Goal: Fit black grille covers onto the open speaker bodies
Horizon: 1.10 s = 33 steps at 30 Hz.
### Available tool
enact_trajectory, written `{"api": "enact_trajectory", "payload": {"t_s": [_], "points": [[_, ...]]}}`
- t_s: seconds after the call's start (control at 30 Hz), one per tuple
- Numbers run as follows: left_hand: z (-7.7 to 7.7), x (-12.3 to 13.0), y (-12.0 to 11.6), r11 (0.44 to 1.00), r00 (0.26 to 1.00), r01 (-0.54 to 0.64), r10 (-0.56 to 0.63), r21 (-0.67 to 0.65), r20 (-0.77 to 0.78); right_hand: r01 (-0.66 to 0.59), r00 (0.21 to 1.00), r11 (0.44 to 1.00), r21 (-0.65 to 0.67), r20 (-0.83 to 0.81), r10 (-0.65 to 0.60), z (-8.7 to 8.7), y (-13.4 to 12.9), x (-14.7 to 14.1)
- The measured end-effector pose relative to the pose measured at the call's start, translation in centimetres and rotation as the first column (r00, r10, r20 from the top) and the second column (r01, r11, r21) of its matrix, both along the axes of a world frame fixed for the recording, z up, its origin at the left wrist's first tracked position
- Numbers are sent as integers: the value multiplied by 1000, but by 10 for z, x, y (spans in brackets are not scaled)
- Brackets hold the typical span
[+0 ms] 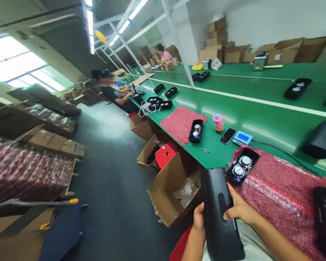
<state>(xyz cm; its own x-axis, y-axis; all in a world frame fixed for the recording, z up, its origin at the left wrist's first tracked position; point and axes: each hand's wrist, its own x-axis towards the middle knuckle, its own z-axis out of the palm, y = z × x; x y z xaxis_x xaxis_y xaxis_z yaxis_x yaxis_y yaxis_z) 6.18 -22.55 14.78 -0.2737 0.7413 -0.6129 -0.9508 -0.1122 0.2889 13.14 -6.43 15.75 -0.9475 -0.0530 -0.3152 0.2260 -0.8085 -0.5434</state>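
A black speaker housing (217,195) is held upright over my lap between both hands. My left hand (199,219) grips its left side, with the fingers mostly hidden behind it. My right hand (237,208) wraps round its right side, the thumb lying on the front face near an oval recess. Just beyond it, an open speaker half (243,166) with two round silver drivers lies on red bubble wrap (282,181). A second open speaker half (196,131) rests farther up on another red sheet (176,121). A small metal part (205,150) lies on the green table.
On the green table (260,105) are a phone (228,136), a blue-screened device (242,138) with a cable and a pink-lidded jar (218,124). An open carton (165,192) and a red stool (165,154) stand left of the table. Two people work farther along.
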Motion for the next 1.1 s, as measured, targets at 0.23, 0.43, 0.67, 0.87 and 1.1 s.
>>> {"api": "enact_trajectory", "payload": {"t_s": [0.23, 0.43, 0.67, 0.87, 1.1], "points": [[-4, -6, 15, 998, 1000, 11, -12, -66, -10, 48, 999, 998, -33, 10, -48, -11, 22, 3], [10, -3, 52, 996, 996, 86, -86, -21, 11, 114, 993, 992, -47, 18, -113, -20, 37, 13], [-1, 0, 84, 973, 972, 231, -231, 23, 34, 246, 969, 969, -20, 6, -246, -25, 63, 34], [-5, 14, 132, 956, 958, 283, -285, -72, -18, 397, 916, 918, -3, 66, -396, -32, 94, 67], [-16, 35, 187, 888, 898, 436, -439, -147, 16, 631, 762, 775, 21, 168, -625, -35, 121, 102]]}}
